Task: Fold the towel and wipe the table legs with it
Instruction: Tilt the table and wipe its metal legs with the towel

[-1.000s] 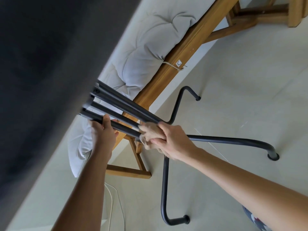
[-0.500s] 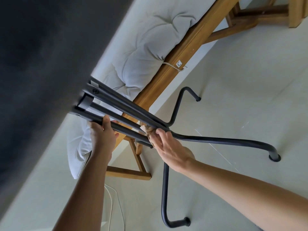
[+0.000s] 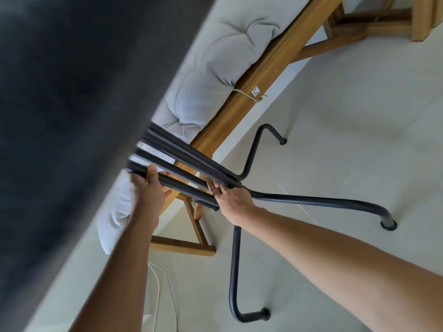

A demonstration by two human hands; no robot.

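Observation:
The table has a dark top (image 3: 72, 116) filling the left and a bundle of black metal tube legs (image 3: 182, 161) that splay out to feet on the floor. My left hand (image 3: 149, 188) grips the nearest tube just under the tabletop. My right hand (image 3: 233, 200) is closed on a small tan towel (image 3: 212, 185), pressed between the tubes where they meet and bend outward. Only a scrap of the towel shows past my fingers.
A wooden bench (image 3: 263, 75) with a pale grey cushion (image 3: 223, 68) runs diagonally behind the legs, its wooden base (image 3: 184, 245) close to my left arm. A white cable (image 3: 158, 283) lies on the pale tiled floor (image 3: 335, 140). Three leg feet rest on the floor.
My right hand has slid the towel from the nearest tube up into the gap between the tubes at the bend, so less towel shows. My left hand keeps its grip.

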